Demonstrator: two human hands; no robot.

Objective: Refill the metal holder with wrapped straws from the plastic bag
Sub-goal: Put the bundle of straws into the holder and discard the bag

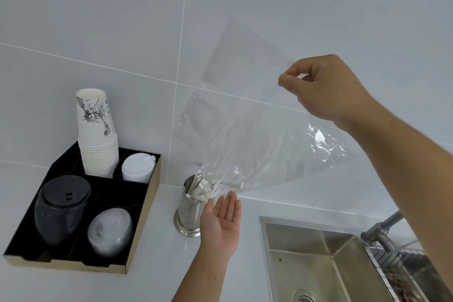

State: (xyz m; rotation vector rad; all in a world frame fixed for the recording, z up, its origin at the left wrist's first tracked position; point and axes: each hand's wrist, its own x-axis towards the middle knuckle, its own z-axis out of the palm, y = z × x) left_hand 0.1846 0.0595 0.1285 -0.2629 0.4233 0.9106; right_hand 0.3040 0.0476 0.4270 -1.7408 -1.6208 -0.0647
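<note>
My right hand (326, 86) pinches the bottom end of a clear plastic bag (257, 130) and holds it raised and tipped, mouth downward to the left. Several white wrapped straws (229, 179) lie in the bag's low end, right above the round metal holder (188, 211) on the white counter. More wrapped straws (199, 187) stand in the holder. My left hand (221, 220) is open, palm up, just right of the holder and under the bag's mouth, holding nothing.
A black organiser tray (144, 206) at the left holds a stack of paper cups (98, 135), white lids (138, 167), black lids (61, 208) and clear lids (110, 230). A steel sink (318, 260) with a faucet (382, 230) and wire rack (402, 267) lies at the right. Tiled wall behind.
</note>
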